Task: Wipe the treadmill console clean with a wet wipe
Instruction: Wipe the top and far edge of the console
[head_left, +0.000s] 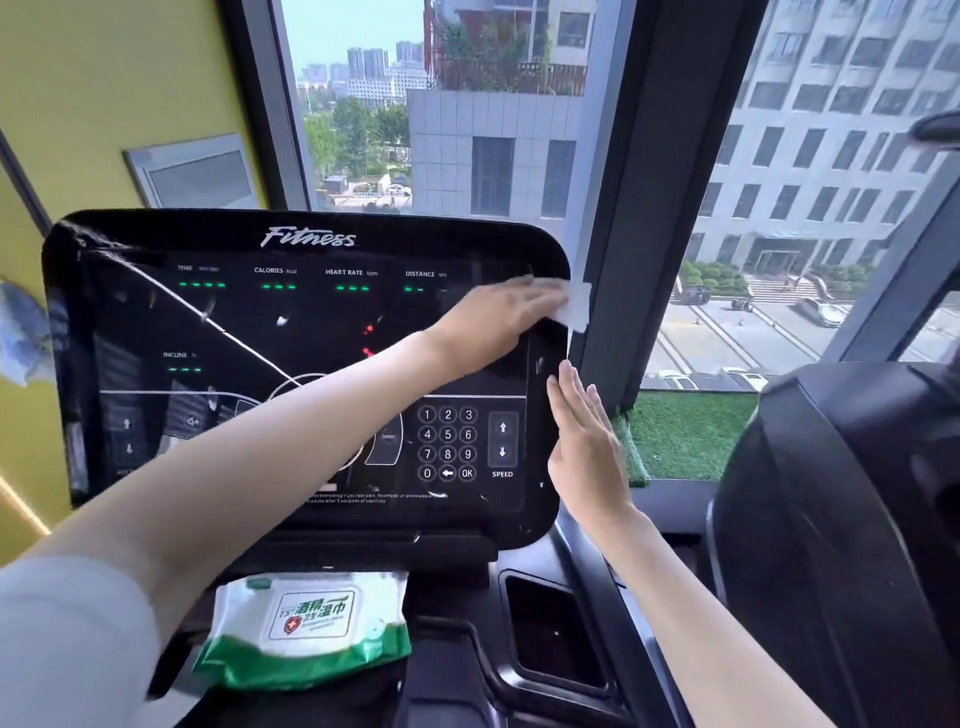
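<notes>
The black treadmill console (306, 244) fills the middle of the head view, with green readouts and a number keypad (447, 443). My left hand (498, 317) reaches across the screen and presses a white wet wipe (575, 306) flat against the console's upper right edge. The wipe sticks out past my fingertips. My right hand (587, 441) rests with straight fingers against the console's right rim, beside the speed arrows, and holds nothing.
A green and white wet wipe pack (306, 623) lies on the tray below the console. A dark cup recess (550, 629) sits to its right. A window pillar (654, 208) stands just behind the console's right edge. Another black machine (841, 519) is at the right.
</notes>
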